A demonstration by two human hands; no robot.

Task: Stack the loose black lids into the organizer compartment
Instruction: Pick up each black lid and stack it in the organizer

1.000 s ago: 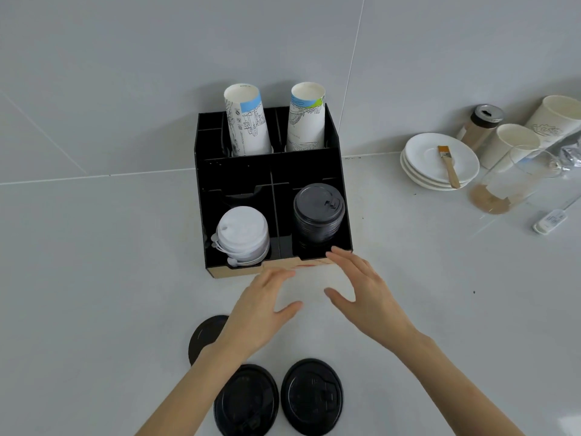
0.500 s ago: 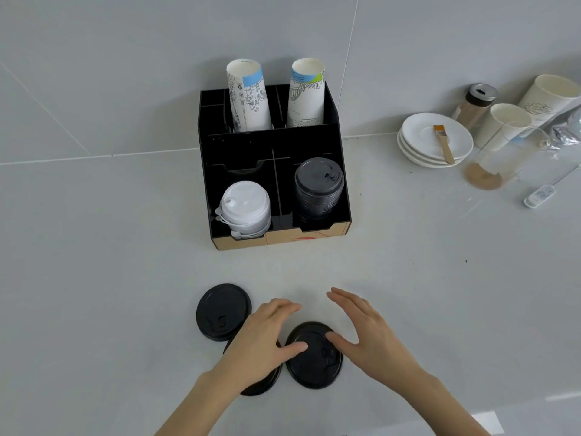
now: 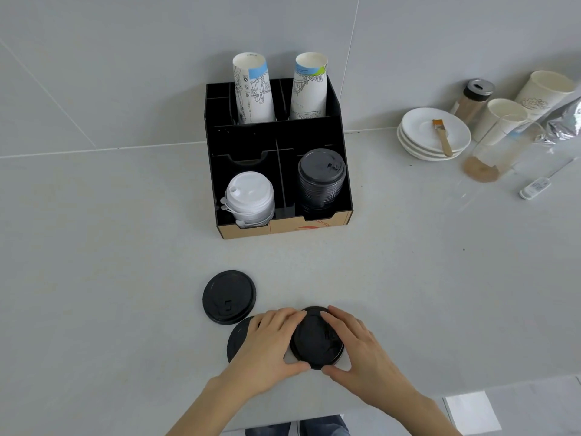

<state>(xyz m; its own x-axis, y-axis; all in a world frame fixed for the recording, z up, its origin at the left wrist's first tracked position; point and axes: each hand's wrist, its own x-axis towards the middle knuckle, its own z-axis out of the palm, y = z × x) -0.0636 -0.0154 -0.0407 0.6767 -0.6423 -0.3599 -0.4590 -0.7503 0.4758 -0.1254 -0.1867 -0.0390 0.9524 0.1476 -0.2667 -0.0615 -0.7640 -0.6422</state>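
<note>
Both hands have dropped back from the organizer onto a loose lid.

Left hand (image 3: 270, 344) and right hand (image 3: 361, 347) pinch the round black plastic lid (image 3: 316, 339) on the near worktop (image 3: 110, 278); the black divided organizer (image 3: 276, 146) stands well beyond, so a fresh pickup seems underway.

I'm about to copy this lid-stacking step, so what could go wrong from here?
The left hand lies over a second loose lid while both hands pinch the lid between them, so lifting might drag that one along. The black lid stack in the organizer already rises above its front wall; adding more could make it lean or topple.
</note>
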